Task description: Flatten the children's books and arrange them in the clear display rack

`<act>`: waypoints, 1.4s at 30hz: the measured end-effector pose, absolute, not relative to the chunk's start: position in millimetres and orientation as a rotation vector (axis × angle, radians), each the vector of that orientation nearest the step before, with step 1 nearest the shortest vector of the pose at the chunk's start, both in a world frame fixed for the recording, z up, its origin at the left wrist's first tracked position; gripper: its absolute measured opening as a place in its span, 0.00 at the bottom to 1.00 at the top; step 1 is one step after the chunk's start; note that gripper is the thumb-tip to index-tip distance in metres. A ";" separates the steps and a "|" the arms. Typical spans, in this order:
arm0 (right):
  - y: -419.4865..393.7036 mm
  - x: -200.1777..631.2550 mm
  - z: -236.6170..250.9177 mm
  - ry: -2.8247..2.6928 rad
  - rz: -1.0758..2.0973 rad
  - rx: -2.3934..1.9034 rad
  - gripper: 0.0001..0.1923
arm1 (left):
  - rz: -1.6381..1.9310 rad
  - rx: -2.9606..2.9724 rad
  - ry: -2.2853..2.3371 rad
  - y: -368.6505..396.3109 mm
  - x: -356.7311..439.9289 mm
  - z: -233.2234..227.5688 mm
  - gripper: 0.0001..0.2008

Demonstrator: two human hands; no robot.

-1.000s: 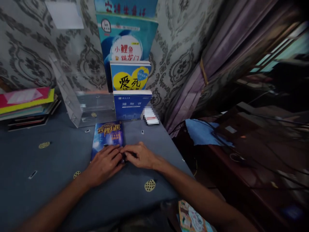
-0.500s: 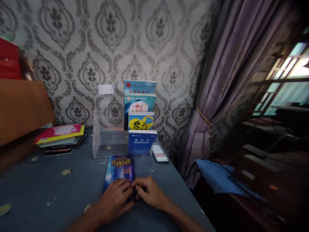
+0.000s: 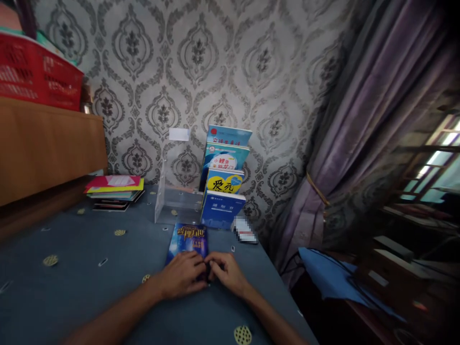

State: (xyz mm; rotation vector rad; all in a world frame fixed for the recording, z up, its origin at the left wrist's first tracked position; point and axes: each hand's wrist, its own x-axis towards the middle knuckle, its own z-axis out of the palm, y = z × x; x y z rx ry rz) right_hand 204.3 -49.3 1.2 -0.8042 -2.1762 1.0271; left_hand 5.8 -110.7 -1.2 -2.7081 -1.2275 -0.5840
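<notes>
A blue book [image 3: 189, 242] is laid flat on the desk [image 3: 79, 297]. At six o'clock, its lower part is covered by the left hand [image 3: 184, 273], which is spread flat on it. At four o'clock, the right hand [image 3: 227, 274] is held by the book's edge with bent fingers; whether anything is pinched cannot be told. A clear stand [image 3: 179, 214] is seen at twelve o'clock, and standing books [image 3: 223, 211] are propped at one. A bright pile [image 3: 117, 189] is stacked at ten.
</notes>
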 end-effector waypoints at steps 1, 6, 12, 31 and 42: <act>-49.0 204.4 0.0 -2.174 1.022 -0.802 0.16 | -0.574 -2.702 -1.224 -111.1 5.1 -0.1 0.12; -46.6 203.3 -3.5 -2.130 1.121 -0.789 0.17 | -0.515 -2.693 -1.198 -112.8 1.8 2.4 0.16; -43.7 202.7 -6.6 -2.073 1.216 -0.764 0.16 | -0.455 -2.630 -1.217 -114.0 6.4 -2.8 0.15; -50.4 200.1 0.1 -2.031 1.238 -0.710 0.11 | -0.484 -2.631 -1.117 -117.1 4.0 0.7 0.15; -53.9 201.7 7.4 -2.135 1.095 -0.711 0.12 | -0.567 -2.644 -1.090 -118.6 4.4 2.9 0.15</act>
